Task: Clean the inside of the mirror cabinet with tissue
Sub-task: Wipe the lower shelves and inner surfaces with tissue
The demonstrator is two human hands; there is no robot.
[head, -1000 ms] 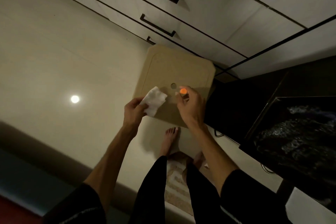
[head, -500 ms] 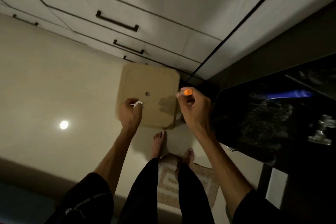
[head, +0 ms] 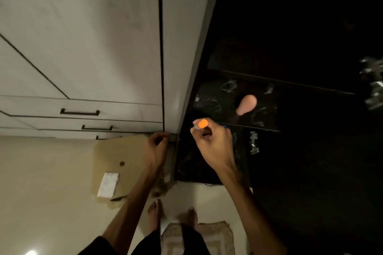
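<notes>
Orange-capped object (head: 202, 124) pinched in right hand (head: 213, 143); left hand (head: 155, 147) curled, contents hidden; dark counter (head: 310, 151) indistinct.

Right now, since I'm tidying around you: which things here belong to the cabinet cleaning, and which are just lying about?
Job: white folded sheet, probably the tissue, lying on the beige board; left hand, curled by the cupboard's bottom corner; right hand, pinching an orange-capped item (purpose unclear).
Lying about: pink bulb-shaped thing on the dark counter; tap; floor mat.
</notes>
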